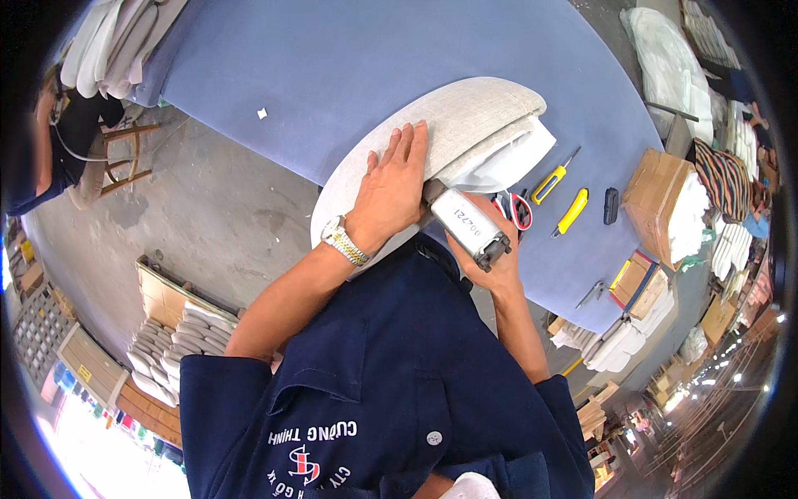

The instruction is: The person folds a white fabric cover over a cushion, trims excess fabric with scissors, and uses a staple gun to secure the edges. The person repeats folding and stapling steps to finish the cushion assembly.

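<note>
A curved, light grey fabric-covered seat pad [465, 108] rests at the near edge of the blue-grey table, tipped toward me. My left hand [395, 179] lies flat on its cover, fingers stretched out, a metal watch [342, 239] on the wrist. In my right hand [496, 237] is a staple gun [467, 223] with a white and dark body, its nose at the pad's near edge beside my left hand. Loose white lining [511, 162] shows along the pad's open right side. Right of the gun, partly hidden, are red-handled scissors [522, 214].
On the blue-grey table [316, 66] lie a yellow screwdriver [549, 185], a yellow utility knife [572, 213], a black block [611, 206] and a white scrap [262, 113]. A cardboard box [652, 195] with white filling stands right. Stacked pads [187, 345] are at lower left; another person [75, 141] is far left.
</note>
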{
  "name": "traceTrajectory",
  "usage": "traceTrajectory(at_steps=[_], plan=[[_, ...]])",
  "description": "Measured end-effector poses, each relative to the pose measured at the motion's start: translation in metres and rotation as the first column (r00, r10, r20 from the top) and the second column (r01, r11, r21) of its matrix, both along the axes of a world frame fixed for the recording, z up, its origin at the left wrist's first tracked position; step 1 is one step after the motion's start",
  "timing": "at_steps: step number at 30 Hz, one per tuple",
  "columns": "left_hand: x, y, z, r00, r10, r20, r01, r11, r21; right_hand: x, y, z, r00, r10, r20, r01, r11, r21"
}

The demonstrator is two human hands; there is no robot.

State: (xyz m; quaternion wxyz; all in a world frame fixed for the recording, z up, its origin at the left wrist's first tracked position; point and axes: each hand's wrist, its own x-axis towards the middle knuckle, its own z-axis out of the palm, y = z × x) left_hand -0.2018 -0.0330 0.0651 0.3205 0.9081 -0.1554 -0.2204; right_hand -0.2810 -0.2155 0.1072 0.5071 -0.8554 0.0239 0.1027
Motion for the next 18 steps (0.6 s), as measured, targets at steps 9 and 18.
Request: traceTrajectory(at_steps=[9,18], plan=[[0.025,0.034,-0.006,0.952,-0.302,-0.054,0.275,0.917,-0.290,-0.003,0.003,-0.009,0.997,-0.079,0.019,0.077,0.993,0.087],[0.015,0.059,-0.054,0.944,-0.065,-0.323,-0.093,0.887,-0.452,0.010,0.004,-0.018,0.995,-0.100,0.007,0.099,0.988,0.121]])
